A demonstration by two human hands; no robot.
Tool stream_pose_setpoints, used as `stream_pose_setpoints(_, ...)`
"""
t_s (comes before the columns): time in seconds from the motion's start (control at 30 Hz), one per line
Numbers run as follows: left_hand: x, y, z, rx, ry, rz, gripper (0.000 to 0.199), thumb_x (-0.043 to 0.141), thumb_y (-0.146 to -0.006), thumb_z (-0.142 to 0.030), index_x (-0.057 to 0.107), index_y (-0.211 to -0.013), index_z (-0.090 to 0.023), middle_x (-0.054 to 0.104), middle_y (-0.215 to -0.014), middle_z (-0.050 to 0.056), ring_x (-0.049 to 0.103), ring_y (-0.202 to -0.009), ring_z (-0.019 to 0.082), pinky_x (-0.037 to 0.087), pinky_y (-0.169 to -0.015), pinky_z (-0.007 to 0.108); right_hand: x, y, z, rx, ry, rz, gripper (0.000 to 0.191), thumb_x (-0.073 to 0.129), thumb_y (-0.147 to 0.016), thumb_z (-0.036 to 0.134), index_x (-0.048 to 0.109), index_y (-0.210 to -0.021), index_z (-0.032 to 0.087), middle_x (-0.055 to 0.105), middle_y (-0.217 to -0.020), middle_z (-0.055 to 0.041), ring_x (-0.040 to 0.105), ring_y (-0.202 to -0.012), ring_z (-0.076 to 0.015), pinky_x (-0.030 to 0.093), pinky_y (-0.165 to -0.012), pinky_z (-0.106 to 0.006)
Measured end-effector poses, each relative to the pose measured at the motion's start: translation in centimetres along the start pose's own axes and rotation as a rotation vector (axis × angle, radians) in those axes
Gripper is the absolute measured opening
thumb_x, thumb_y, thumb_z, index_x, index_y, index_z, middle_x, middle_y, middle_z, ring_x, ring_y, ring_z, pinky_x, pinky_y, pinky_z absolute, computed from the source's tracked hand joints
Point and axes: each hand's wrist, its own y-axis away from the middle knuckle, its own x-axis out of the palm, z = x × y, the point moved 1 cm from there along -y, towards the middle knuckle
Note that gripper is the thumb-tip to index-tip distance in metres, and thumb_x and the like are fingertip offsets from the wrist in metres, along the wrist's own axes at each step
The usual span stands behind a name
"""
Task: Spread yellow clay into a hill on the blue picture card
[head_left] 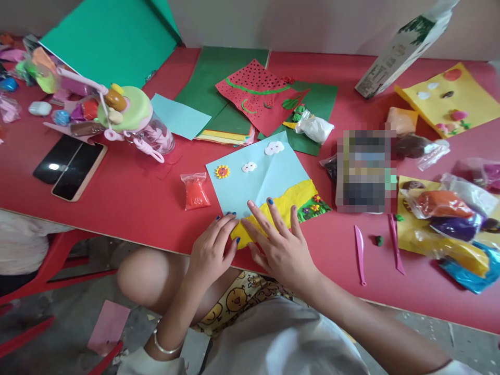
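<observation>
A light blue sheet of paper (pixel 250 179) lies tilted before me, with a clay sun and two small clay clouds on its upper part. Yellow clay (pixel 299 195) spreads in a flat band along the sheet's lower edge. Green clay with tiny flowers (pixel 313 208) fills the lower right corner. My right hand (pixel 287 247) rests on the yellow clay with its fingers spread. At the lower left corner my left hand (pixel 214 247) touches the clay's edge, fingers bent and thumb apart. Part of the clay is hidden under both hands.
A bag of red clay (pixel 195 192) lies left of the sheet. Pink plastic knives (pixel 360 255), clay bags (pixel 445 203) and a blurred-out box (pixel 366 172) are on the right. Further off stand a carton (pixel 404 52) and a lidded cup (pixel 160 133); a phone (pixel 80 169) lies left.
</observation>
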Motion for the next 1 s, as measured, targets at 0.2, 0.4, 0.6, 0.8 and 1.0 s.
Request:
stream_pose_setpoints(0.2,-0.1,-0.1,0.0,0.006,-0.002,0.007,0.038,0.046,-0.094,-0.015,0.047,-0.132,-0.019,0.063,-0.131,0.011,0.060,-0.122,0.022,0.050,-0.101,0.033,0.1,0.3,-1.0,0.049,0.042,-0.011,0.038,0.048,-0.095,0.026,0.060,-0.131,0.026,0.038,-0.156,-0.0004,0.035,-0.143,-0.0275,0.009,-0.122,-0.056)
stream_pose_setpoints(0.4,-0.2,-0.2,-0.2,0.025,-0.050,0.023,0.040,0.044,-0.095,-0.017,0.048,-0.135,-0.017,0.062,-0.131,0.011,0.060,-0.120,0.023,0.049,-0.101,0.035,-0.3,0.5,-0.8,0.007,0.013,0.009,0.042,0.050,-0.095,0.034,0.056,-0.136,0.025,0.038,-0.155,-0.0005,0.038,-0.141,-0.0287,0.005,-0.123,-0.055)
stream_pose_setpoints(0.6,-0.4,-0.3,-0.7,0.040,-0.095,0.101,0.044,0.042,-0.097,-0.022,0.048,-0.140,-0.016,0.059,-0.135,0.011,0.057,-0.122,0.024,0.046,-0.106,0.039,0.0,0.9,-1.0,0.062,0.003,-0.010,0.042,0.053,-0.094,0.032,0.058,-0.135,0.025,0.037,-0.155,-0.0032,0.042,-0.139,-0.0280,0.004,-0.122,-0.054)
stream_pose_setpoints(0.8,-0.2,-0.6,-1.9,0.052,-0.215,0.091,0.047,0.042,-0.098,-0.029,0.049,-0.142,-0.015,0.057,-0.133,0.014,0.055,-0.121,0.028,0.042,-0.109,0.045,-1.0,0.6,-2.3,0.143,0.005,-0.003,0.037,0.050,-0.095,0.029,0.063,-0.128,0.022,0.035,-0.156,-0.0059,0.038,-0.142,-0.0334,0.014,-0.119,-0.061)
stream_pose_setpoints(1.0,0.1,-1.0,-2.8,0.003,-0.251,0.101,0.050,0.047,-0.097,-0.038,0.050,-0.143,-0.018,0.055,-0.129,0.015,0.053,-0.116,0.030,0.045,-0.104,0.047,-1.1,0.7,-2.4,0.124,-0.052,0.005,0.040,0.044,-0.095,0.025,0.060,-0.132,0.019,0.034,-0.156,-0.0069,0.035,-0.143,-0.0359,0.024,-0.116,-0.063)
